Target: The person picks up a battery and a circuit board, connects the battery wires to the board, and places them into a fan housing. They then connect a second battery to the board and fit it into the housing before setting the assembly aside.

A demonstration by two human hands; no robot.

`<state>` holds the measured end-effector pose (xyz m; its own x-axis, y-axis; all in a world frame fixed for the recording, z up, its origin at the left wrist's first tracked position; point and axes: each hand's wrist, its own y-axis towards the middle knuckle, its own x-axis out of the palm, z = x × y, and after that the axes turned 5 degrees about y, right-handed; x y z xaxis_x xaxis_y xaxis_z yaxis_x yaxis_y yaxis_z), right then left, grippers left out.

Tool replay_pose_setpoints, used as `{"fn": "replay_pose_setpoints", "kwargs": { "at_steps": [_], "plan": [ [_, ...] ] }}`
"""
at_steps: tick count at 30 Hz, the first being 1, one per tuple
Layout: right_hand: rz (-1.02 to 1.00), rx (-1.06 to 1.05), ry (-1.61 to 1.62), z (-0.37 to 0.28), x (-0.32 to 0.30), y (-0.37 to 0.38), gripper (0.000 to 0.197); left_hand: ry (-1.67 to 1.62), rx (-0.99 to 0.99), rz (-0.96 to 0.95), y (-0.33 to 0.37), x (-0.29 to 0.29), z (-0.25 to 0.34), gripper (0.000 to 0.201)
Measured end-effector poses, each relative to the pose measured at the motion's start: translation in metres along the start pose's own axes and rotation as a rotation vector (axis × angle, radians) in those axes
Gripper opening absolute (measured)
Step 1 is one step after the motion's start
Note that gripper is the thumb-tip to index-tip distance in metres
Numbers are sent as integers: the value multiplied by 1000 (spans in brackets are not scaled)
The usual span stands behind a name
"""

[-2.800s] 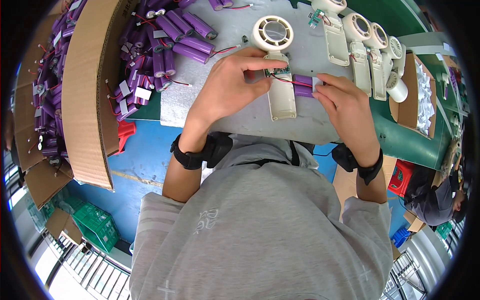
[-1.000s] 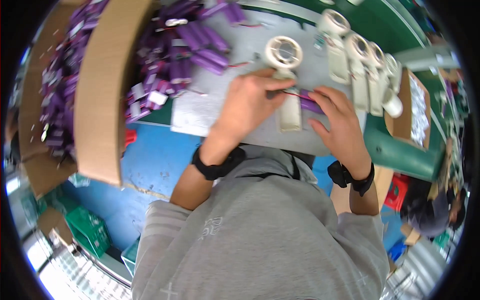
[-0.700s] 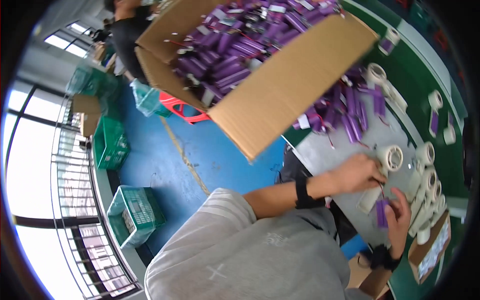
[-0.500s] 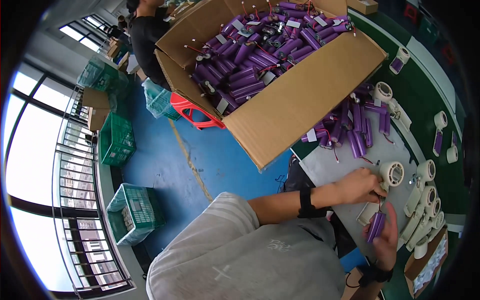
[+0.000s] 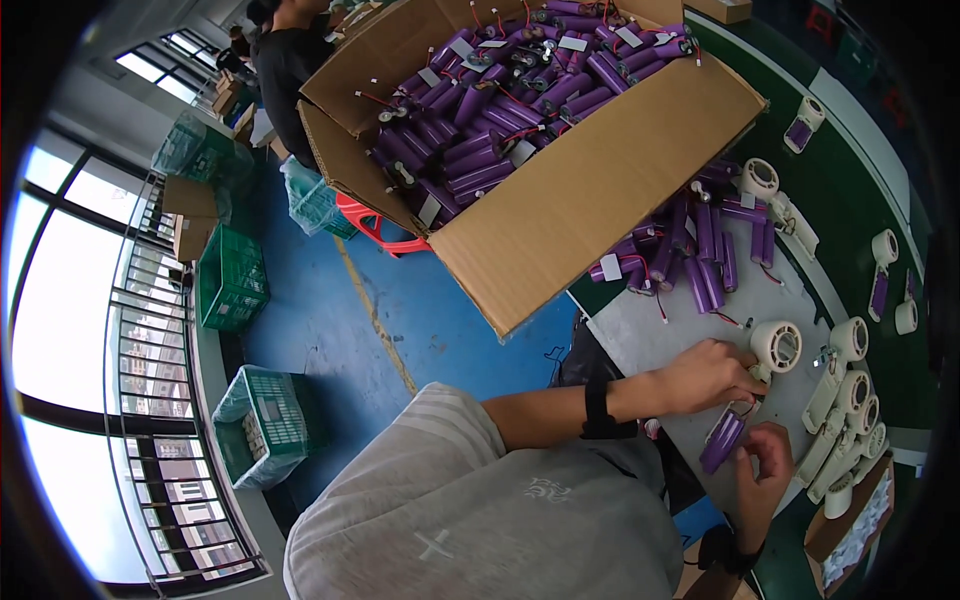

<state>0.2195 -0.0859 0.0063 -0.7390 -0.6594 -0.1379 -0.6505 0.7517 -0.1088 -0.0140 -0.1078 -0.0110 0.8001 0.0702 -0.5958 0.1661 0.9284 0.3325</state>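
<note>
My left hand reaches over a cream handheld-fan housing. Its fingertips are pinched together at the neck, just below the round ring, where a thin wire runs down. What exactly they pinch is hidden. A purple battery cell rests at the handle end of this housing, tilted, with its wired end toward my left hand. Beside the cell is my right hand, its fingers curled but apart and its thumb close to the cell. Nothing shows inside the curl of those fingers.
A large cardboard box full of purple wired cells stands at the far side, with a loose pile of cells beside it. Several cream fan housings line the right. An open carton sits near right. Green crates stand on the floor.
The purple cell has moved left and down, from my right hand onto the housing's handle. My right hand has come away from it, its fingers now curled. My left hand stays at the neck.
</note>
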Motion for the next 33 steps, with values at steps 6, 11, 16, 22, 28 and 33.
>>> {"fn": "replay_pose_setpoints", "kwargs": {
  "at_steps": [6, 11, 16, 22, 28, 33],
  "plan": [
    [43, -319, -737, -29, 43, -11, 58, -26, 19, -2, 2, 6, -2, 26],
    [-14, -247, -765, -29, 49, 3, 69, 42, 17, 138, 0, 6, -8, 29],
    [11, -320, -726, -23, 36, 8, 55, -5, -11, 52, 7, 6, -6, 29],
    [23, -134, -286, -30, 9, -3, 49, 35, -29, 80, 6, 8, -2, 31],
    [-228, 157, 246, -27, -6, 2, 65, 60, -23, 82, 4, 9, -2, 31],
    [-315, 176, 671, -25, -4, 5, 80, 57, -44, 68, 6, 8, -2, 30]
  ]
}}
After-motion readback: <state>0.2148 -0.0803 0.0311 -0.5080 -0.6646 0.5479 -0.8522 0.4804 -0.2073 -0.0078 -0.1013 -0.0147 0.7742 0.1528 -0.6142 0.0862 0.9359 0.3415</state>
